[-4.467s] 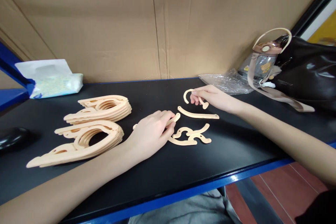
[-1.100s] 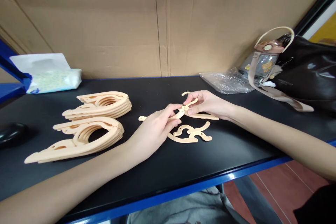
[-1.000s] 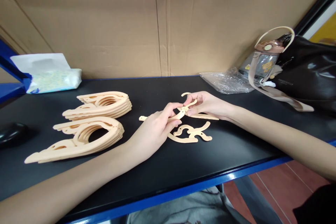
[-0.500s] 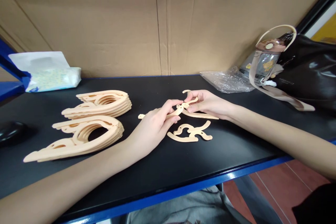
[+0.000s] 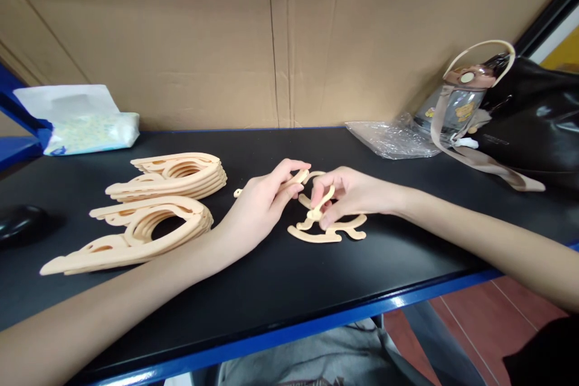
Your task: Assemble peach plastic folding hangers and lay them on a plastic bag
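Observation:
My left hand is closed around a long beige plastic hanger arm, whose narrow end sticks out on the other side of the hand. My right hand pinches a small curved beige plastic hanger piece with a round joint. That piece hovers over or touches loose beige hanger parts on the black table; I cannot tell which. Another curved part shows partly between and behind the hands. To the left lie two stacks of beige folding hangers, a nearer one and a farther one.
A tissue pack stands at the back left, and a black mouse lies at the left edge. At the back right are a clear plastic bag, a strapped water bottle and a black bag. Cardboard closes off the back.
My right hand has moved nearer to me with its piece, away from the hanger arm in my left hand. The two pieces were together before. My left hand has shifted slightly.

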`<state>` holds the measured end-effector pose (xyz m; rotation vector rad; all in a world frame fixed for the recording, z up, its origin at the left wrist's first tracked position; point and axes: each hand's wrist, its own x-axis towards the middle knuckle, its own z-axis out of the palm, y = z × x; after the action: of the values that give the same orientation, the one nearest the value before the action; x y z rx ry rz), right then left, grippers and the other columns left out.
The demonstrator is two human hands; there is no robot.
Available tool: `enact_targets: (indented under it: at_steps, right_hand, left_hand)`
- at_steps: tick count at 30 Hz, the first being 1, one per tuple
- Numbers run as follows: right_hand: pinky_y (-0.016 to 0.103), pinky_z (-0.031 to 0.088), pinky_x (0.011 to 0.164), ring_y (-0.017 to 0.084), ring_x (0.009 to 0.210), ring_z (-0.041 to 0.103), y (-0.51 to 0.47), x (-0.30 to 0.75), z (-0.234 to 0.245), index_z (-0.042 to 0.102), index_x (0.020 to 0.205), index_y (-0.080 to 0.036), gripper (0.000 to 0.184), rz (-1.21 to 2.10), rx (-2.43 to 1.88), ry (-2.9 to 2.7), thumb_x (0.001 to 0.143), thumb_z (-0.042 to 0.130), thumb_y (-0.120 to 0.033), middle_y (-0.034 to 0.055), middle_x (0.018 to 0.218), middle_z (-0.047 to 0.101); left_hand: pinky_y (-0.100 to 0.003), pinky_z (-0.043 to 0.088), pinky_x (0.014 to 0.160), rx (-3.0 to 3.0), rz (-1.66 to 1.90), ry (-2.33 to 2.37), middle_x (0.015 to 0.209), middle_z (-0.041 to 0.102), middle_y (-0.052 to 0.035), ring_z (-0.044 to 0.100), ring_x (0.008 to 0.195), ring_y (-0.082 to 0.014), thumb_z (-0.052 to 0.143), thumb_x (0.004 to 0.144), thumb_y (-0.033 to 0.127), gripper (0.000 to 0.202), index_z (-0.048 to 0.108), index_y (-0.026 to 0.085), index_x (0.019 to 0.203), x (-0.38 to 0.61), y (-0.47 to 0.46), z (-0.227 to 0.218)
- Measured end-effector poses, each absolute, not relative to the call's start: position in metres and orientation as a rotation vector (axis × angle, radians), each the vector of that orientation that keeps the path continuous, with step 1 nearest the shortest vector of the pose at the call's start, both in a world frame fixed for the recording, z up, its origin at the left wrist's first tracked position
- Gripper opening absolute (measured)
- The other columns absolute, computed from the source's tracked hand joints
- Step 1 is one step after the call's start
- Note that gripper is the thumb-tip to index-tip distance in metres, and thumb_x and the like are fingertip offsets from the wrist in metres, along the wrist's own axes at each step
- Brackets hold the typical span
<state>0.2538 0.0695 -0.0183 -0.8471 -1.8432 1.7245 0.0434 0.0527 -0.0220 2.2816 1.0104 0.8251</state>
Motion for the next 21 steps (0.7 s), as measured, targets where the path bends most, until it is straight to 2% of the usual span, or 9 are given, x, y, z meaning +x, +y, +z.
enact_targets:
  at_steps: [3,7,14,21]
  right_hand:
    - [0.025,0.051,0.070,0.010,0.071,0.064,0.067,0.251,-0.019,0.065,0.076,-0.015,0.026,1.673,-0.794,-1.909,0.058,0.083,-0.015,-0.0034,0.075,0.065]
    - [0.025,0.050,0.073,0.008,0.071,0.064,0.076,0.262,-0.018,0.064,0.079,-0.016,0.024,1.616,-0.819,-1.791,0.063,0.082,-0.016,-0.0050,0.077,0.065]
    - [0.021,0.047,0.078,0.006,0.075,0.065,0.085,0.268,-0.021,0.062,0.079,-0.018,0.020,1.622,-0.783,-1.631,0.069,0.079,-0.014,-0.0059,0.077,0.069]
    - [0.025,0.049,0.079,0.009,0.075,0.067,0.086,0.268,-0.023,0.063,0.078,-0.018,0.020,1.657,-0.801,-1.623,0.067,0.080,-0.016,-0.0044,0.077,0.070]
  left_hand:
    - [-0.022,0.044,0.073,2.272,0.784,0.988,0.087,0.066,0.0054,0.063,0.077,-0.0114,0.042,0.098,0.024,0.025,0.050,0.027,0.121,0.044,0.055,-0.023]
    - [-0.025,0.044,0.073,2.351,0.744,1.044,0.085,0.066,0.0049,0.064,0.081,-0.0146,0.042,0.098,0.028,0.028,0.047,0.028,0.125,0.043,0.051,-0.024]
    - [-0.029,0.045,0.083,2.378,0.733,0.991,0.102,0.068,0.0025,0.064,0.096,-0.0174,0.040,0.098,0.031,0.035,0.040,0.028,0.133,0.042,0.049,-0.025]
    - [-0.028,0.045,0.085,2.369,0.732,0.932,0.101,0.069,0.0039,0.064,0.096,-0.0162,0.041,0.098,0.028,0.035,0.040,0.029,0.133,0.044,0.049,-0.022]
